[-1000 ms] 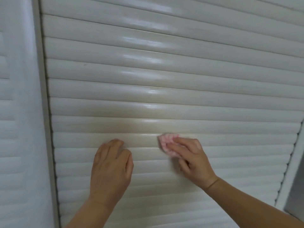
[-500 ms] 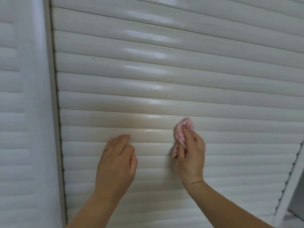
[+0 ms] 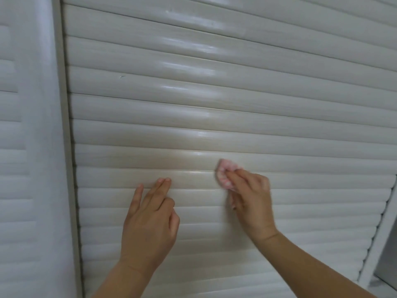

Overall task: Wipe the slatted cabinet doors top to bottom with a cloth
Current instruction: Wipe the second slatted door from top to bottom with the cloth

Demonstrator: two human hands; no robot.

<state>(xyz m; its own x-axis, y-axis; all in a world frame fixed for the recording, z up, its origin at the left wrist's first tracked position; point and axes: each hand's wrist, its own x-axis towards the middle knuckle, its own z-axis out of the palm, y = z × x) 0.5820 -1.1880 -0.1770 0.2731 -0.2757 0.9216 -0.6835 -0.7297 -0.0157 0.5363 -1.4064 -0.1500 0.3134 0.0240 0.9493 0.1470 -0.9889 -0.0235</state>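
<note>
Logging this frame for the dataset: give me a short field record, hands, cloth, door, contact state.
surface: slatted cabinet door, glossy off-white horizontal slats
left hand: fingers extended, fingertips resting on a slat, holds nothing
right hand: grips pink cloth, pressing it on a slat
cloth position: right of the left hand, slightly higher
neighbour: second slatted door at left
blur: right hand motion-blurred

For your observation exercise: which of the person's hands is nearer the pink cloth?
Right. The right hand pinches the pink cloth against the slats; the left hand rests apart, to its left.
</note>
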